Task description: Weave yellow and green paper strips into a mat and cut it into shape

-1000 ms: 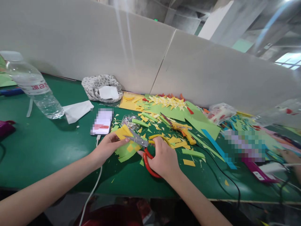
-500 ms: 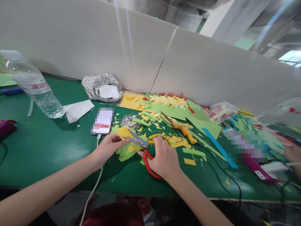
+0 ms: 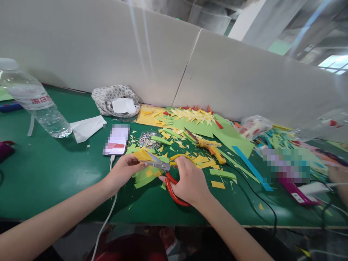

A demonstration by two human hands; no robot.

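Observation:
My left hand (image 3: 125, 169) pinches a small piece of yellow paper (image 3: 142, 155), with the thumb near the scissor tips. Scissors (image 3: 164, 166) with one yellow and one red handle are gripped in my right hand (image 3: 191, 178), their blades pointing left against the yellow paper. Under the blades lie green and yellow paper pieces (image 3: 146, 175). Just behind the hands is a clear round container of small beads or similar bits (image 3: 149, 140). A yellow glue gun (image 3: 212, 146) rests among paper scraps to the right.
A phone (image 3: 117, 139) with a white cable, a water bottle (image 3: 45, 106), a patterned cloth bag (image 3: 104, 101) and white paper (image 3: 88, 129) stand left. Rightward are green sheets (image 3: 233, 140), a blue strip (image 3: 251, 167), a purple power strip (image 3: 296, 195) and another person's hand (image 3: 337, 181).
The scissor blades have come closer together on the yellow paper. The whole view has shifted slightly, so the table things appear a little further left.

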